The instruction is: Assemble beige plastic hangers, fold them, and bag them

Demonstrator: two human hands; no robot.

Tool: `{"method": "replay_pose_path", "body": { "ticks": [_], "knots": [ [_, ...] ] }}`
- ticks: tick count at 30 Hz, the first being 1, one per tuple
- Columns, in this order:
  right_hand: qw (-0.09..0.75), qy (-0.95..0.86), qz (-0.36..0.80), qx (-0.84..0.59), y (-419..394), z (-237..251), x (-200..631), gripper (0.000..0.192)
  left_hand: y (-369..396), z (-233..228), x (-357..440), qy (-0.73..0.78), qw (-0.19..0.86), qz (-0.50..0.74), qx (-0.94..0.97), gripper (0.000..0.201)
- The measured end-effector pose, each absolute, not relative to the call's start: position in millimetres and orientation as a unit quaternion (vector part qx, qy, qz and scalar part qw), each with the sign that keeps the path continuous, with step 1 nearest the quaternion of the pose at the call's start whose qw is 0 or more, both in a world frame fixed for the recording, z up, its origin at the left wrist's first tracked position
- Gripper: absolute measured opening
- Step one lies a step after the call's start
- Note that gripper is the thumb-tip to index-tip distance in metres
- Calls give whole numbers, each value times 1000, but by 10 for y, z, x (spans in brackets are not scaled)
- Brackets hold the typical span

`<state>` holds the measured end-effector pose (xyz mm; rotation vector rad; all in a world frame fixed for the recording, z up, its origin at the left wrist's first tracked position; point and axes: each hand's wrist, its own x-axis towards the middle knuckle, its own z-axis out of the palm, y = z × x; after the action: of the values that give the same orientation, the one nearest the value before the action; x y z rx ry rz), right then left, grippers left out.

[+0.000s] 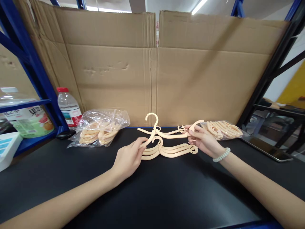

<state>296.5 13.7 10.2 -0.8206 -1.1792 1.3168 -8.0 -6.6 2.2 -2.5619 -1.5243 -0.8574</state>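
A cream folding hanger (171, 136) is held up over the table, its hook pointing upward. My left hand (130, 156) is closed on its left arm, and my right hand (201, 137), with a beaded bracelet (221, 155) at the wrist, pinches its right end. Below and just behind my left fingers lie several matching hangers (175, 152), laid flat in an overlapping row. More cream hanger parts show partly hidden behind the held one.
A clear bag of hangers (101, 128) lies at left, and another bag of hangers (224, 129) at right beside a dark flat device (265, 148). A red-capped bottle (69, 106) stands back left. Cardboard (109, 70) walls the rear of the black table (157, 194).
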Motion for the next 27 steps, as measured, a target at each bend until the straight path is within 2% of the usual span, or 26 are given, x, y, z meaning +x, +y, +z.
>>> {"method": "replay_pose_path", "body": {
  "ticks": [5,9,15,22,27],
  "knots": [
    [597,-482,539,-348,204,150,3116,18,-47,152,-105,-519,36,-250,-817,27],
    [579,-528,508,-359,266,154,3275,19,-48,340,-147,-544,86,-194,-812,20],
    [401,-633,496,-439,247,262,3464,26,-178,576,-175,-481,156,-61,-860,17],
    [202,-764,409,-456,191,454,3569,31,-322,576,-145,-386,182,45,-903,13],
    [141,-780,375,-480,229,381,3590,32,-288,482,-162,-366,146,64,-917,10]
  ]
}}
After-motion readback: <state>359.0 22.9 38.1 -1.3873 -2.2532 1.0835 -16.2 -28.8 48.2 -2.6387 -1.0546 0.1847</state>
